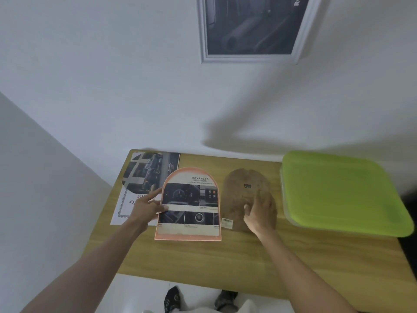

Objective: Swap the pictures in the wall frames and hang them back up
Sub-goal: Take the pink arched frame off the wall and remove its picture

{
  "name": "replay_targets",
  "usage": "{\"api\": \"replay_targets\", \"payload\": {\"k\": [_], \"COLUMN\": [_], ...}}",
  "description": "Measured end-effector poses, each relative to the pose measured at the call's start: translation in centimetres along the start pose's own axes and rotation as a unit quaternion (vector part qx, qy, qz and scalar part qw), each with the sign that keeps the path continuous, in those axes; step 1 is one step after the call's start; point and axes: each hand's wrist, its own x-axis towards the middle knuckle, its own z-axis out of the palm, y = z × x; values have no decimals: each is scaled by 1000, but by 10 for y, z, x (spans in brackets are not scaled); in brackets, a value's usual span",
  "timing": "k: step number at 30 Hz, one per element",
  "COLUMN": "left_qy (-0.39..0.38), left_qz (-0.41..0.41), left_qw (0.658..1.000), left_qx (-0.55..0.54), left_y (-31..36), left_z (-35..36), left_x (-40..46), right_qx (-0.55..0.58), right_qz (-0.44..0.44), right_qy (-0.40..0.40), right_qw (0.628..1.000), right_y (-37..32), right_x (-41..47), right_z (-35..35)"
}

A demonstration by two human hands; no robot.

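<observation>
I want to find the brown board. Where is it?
In the head view, the brown board lies on the table, right of the arched frame, left of the green lid, under the right hand.

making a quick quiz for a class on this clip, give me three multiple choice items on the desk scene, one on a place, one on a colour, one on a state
1. Where does the brown backing board lie relative to the arched frame?
A. to its right on the table
B. on top of it
C. hung on the wall

2. What colour is the lid of the box at the table's right end?
A. blue
B. lime green
C. red

3. What is the left hand doing?
A. hanging idle beside the table
B. holding the arched frame's left edge
C. pressing on the green lid

Answers:
1. A, the board lies flat beside the frame, under the right hand.
2. B, the lid is bright lime green.
3. B, its thumb and fingers hold the frame's left edge.
</observation>
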Motion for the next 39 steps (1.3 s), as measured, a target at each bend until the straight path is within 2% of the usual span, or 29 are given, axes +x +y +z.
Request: {"api": "replay_targets", "payload": {"k": [4,11,13,16,18,20,22,24,27,30,39], "left_qy": [0,7,7,3,-1,-6,-12,-20,-21,-16,-53], "left_qz": [-2,-4,-7,-6,-4,-2,9,38,84,114,145], "left_qw": [1000,999,999,999,998,999,1000,998,981,960,918], "left_qx": [0,-33,-44,-51,-57,-50,-27,41,176,254,365], "left_y": [-3,-6,-7,-10,-12,-13,-15,-16,-17,-23,-37], "left_z": [10,19,22,23,22,20,16,12,13,13,16], "left_x": [-1,-5,-5,-4,-2,1,6,8,9,14,30], "right_qx": [-42,-36,-37,51,153,206,242,265,250,236,191], "right_qz": [-48,-50,-61,-108,-116,-119,-104,-67,-36,-11,39], "right_qy": [-92,-88,-62,-14,-67,-132,-137,-127,-114,-94,-48], "right_qw": [994,994,996,993,979,962,955,953,961,967,980], "right_y": [3,29,28,10,-11,-30,-44,-54,-61,-65,-74], "right_x": [3,13,10,-3,-15,-23,-26,-28,-32,-37,-51], "right_z": [7,3,-1,-7,-11,-9,-3,4,14,25,40]}}
